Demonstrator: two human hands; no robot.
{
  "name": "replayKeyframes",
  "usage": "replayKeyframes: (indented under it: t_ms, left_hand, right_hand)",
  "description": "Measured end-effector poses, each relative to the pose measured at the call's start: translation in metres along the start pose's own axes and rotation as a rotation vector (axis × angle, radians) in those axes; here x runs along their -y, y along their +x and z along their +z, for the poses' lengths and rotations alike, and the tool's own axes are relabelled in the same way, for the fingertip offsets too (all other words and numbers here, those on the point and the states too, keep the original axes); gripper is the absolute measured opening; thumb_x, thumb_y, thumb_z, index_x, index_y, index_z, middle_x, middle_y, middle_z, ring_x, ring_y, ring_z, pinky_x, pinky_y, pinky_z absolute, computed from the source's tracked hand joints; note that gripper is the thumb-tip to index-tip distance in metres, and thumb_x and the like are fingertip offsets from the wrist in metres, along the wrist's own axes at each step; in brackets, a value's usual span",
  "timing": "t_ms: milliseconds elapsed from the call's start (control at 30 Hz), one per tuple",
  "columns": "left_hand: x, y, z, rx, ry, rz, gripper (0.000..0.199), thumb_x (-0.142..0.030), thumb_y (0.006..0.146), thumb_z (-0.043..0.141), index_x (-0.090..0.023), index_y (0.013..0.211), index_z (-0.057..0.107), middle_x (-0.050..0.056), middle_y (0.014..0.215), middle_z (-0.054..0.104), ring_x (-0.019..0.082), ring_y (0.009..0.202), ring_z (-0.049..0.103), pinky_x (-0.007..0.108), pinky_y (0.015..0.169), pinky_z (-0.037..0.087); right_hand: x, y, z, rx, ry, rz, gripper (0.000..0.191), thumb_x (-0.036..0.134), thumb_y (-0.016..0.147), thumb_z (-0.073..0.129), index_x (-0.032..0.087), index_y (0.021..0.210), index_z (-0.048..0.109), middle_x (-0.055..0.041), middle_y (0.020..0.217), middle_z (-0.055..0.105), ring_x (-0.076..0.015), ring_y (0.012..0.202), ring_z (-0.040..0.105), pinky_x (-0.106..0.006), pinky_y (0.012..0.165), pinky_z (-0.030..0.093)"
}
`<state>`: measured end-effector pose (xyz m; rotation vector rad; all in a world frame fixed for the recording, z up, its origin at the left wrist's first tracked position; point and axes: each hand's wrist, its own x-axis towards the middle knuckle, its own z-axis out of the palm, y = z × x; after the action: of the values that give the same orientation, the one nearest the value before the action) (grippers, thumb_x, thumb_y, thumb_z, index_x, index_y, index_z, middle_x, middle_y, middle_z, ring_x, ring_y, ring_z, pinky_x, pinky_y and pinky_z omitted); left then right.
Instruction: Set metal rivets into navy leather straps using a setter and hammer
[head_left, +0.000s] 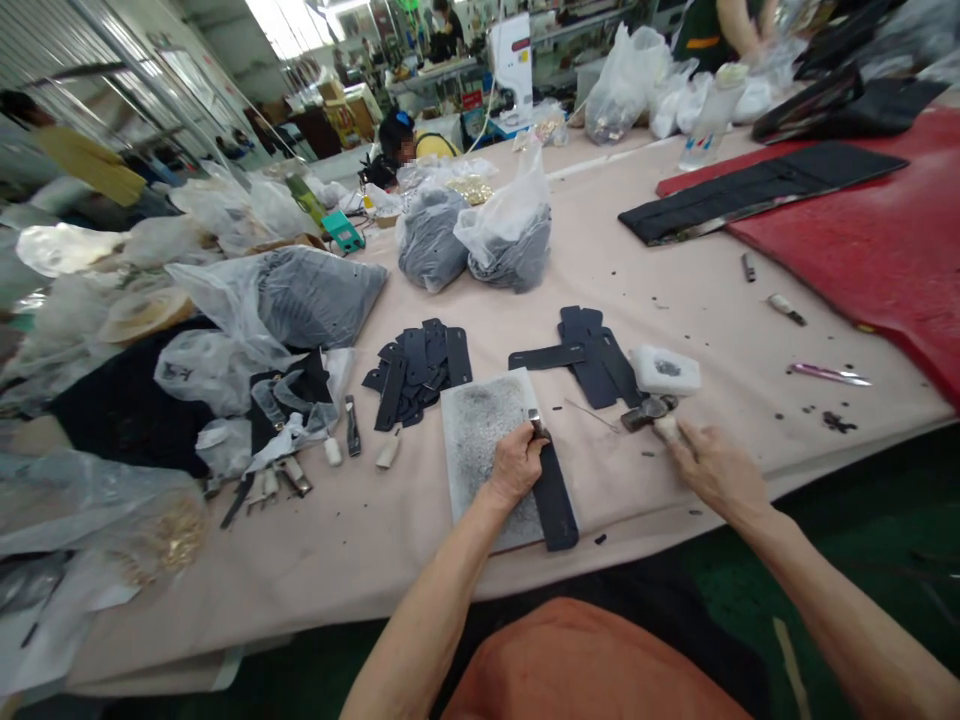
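My left hand is closed round a metal punch, whose top shows above the fingers. Under it lies a long dark strip, partly on the right edge of a worn white board. My right hand grips the pale handle of a hammer, its metal head over the table to the right of the board. Just beyond the hammer head sits a white block with a dark smudge. Dark cut pieces lie behind the board, and a heap of similar pieces is at its far left.
Several hand tools lie left of the board. Plastic bags of dark pieces stand farther back. At right are a pink-handled tool, small dark scraps and red sheet material. Other people work in the background.
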<state>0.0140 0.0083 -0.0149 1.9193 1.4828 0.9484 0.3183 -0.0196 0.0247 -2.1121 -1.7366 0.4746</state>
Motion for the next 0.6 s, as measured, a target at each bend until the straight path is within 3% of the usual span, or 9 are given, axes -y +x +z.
replayKeyframes:
  t_ms: [67, 100, 167, 233, 300, 400, 500, 600]
  left_hand:
    - [0.000, 0.000, 0.000, 0.006, -0.007, -0.009, 0.015, -0.012, 0.087, 0.055, -0.020, 0.093, 0.066, 0.004, 0.089, 0.073, 0.020, 0.086, 0.069, 0.030, 0.081, 0.054]
    - [-0.001, 0.000, 0.000, 0.009, -0.013, -0.011, 0.015, -0.012, 0.087, 0.055, -0.020, 0.094, 0.066, 0.005, 0.091, 0.073, 0.020, 0.087, 0.069, 0.030, 0.083, 0.054]
    - [-0.002, -0.001, -0.001, 0.012, -0.020, -0.013, 0.017, -0.012, 0.087, 0.054, -0.020, 0.096, 0.066, 0.005, 0.096, 0.074, 0.020, 0.091, 0.069, 0.031, 0.085, 0.053]
    - [-0.004, -0.001, -0.002, 0.015, -0.022, -0.014, 0.018, -0.012, 0.088, 0.053, -0.020, 0.097, 0.067, 0.005, 0.099, 0.074, 0.020, 0.095, 0.069, 0.031, 0.087, 0.053]
    - [-0.006, 0.000, -0.002, 0.016, -0.035, -0.033, 0.020, -0.012, 0.088, 0.053, -0.020, 0.098, 0.068, 0.005, 0.099, 0.074, 0.019, 0.094, 0.069, 0.031, 0.088, 0.052]
    - [-0.007, 0.005, -0.003, -0.053, -0.087, -0.134, 0.019, -0.015, 0.088, 0.052, -0.019, 0.096, 0.069, 0.005, 0.092, 0.075, 0.019, 0.086, 0.069, 0.030, 0.082, 0.053]
    - [-0.004, 0.013, -0.002, -0.195, -0.201, -0.281, 0.021, -0.022, 0.090, 0.051, -0.016, 0.091, 0.070, 0.006, 0.087, 0.075, 0.019, 0.079, 0.069, 0.030, 0.075, 0.054]
    - [0.000, 0.016, -0.003, -0.254, -0.360, -0.349, 0.023, -0.026, 0.091, 0.051, -0.014, 0.091, 0.070, 0.007, 0.087, 0.075, 0.019, 0.078, 0.070, 0.030, 0.074, 0.056]
  right_hand:
    - [0.023, -0.006, 0.009, -0.111, -0.118, -0.161, 0.037, 0.036, 0.088, 0.051, 0.015, 0.114, 0.067, -0.0180, 0.110, 0.064, -0.0311, 0.097, 0.060, -0.044, 0.083, 0.047]
    - [0.039, -0.011, 0.016, -0.103, -0.094, -0.218, 0.035, 0.035, 0.089, 0.051, 0.015, 0.114, 0.066, -0.0182, 0.113, 0.064, -0.0309, 0.101, 0.059, -0.044, 0.087, 0.046]
    - [0.075, -0.025, 0.035, 0.050, 0.048, -0.246, 0.036, 0.039, 0.090, 0.053, 0.015, 0.115, 0.062, -0.0147, 0.104, 0.066, -0.0267, 0.095, 0.062, -0.039, 0.084, 0.047]
    - [0.105, -0.040, 0.057, 0.246, 0.131, -0.167, 0.035, 0.040, 0.089, 0.057, 0.016, 0.115, 0.059, -0.0110, 0.096, 0.068, -0.0240, 0.086, 0.064, -0.035, 0.077, 0.047]
    - [0.124, -0.051, 0.074, 0.338, 0.125, -0.089, 0.027, 0.037, 0.090, 0.057, 0.017, 0.108, 0.058, -0.0107, 0.094, 0.068, -0.0240, 0.084, 0.065, -0.034, 0.073, 0.044]
    - [0.131, -0.054, 0.085, 0.368, 0.115, -0.025, 0.015, 0.030, 0.090, 0.057, 0.018, 0.098, 0.057, -0.0089, 0.091, 0.068, -0.0227, 0.083, 0.064, -0.031, 0.070, 0.039]
    - [0.128, -0.048, 0.085, 0.391, 0.109, 0.000, 0.011, 0.028, 0.089, 0.058, 0.018, 0.094, 0.055, -0.0071, 0.084, 0.067, -0.0211, 0.079, 0.063, -0.031, 0.067, 0.034]
    - [0.126, -0.043, 0.083, 0.405, 0.121, 0.021, 0.009, 0.028, 0.088, 0.056, 0.019, 0.087, 0.055, -0.0061, 0.078, 0.065, -0.0203, 0.074, 0.060, -0.031, 0.065, 0.030]
